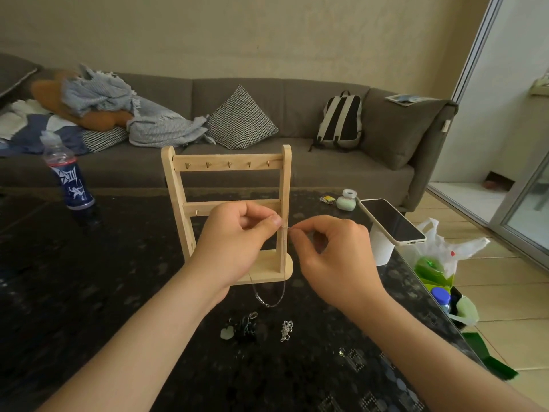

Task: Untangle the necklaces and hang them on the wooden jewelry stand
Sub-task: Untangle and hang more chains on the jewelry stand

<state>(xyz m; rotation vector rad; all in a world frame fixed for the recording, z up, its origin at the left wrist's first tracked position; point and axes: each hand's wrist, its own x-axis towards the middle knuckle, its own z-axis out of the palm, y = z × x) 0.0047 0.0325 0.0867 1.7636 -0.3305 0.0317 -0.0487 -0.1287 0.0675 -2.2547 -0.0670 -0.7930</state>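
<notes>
Dark speckled table (pixel 98 292) in a living room, with a grey sofa (pixel 297 96) along the far wall. A wooden jewelry stand (pixel 178 200) stands upright on the table, directly ahead of the person. Its top bar carries a row of five small brass hooks (pixel 229 164), all bare; the lower bar is partly hidden behind the hands.

The left hand (pixel 234 242) and right hand (pixel 335 254) meet in front of the stand's right post. Each pinches a thin silver necklace (pixel 269 303) between thumb and forefinger, the other fingers curled in. The two pinch points lie just beside each other. Below them the chain hangs in a loop whose bottom, with the clasp, lies in front of the stand's base; whether it touches the table cannot be told.

Nearer the person, two more pieces lie on the table: a dark tangled necklace (pixel 245 328) with a pale green pendant, and, just to its right, a small silver chain heap (pixel 286 330).

A blue-labelled bottle (pixel 69 179) stands at the table's far left. At the far right, a phone (pixel 392 220) rests face up on a white tub (pixel 381 248), near a small pale green case (pixel 346 202). On the sofa are rumpled blankets (pixel 142 114), a checked cushion (pixel 240 118) and a black-and-white backpack (pixel 340 120). A white plastic bag (pixel 445 251) sits on the floor to the right of the table.
</notes>
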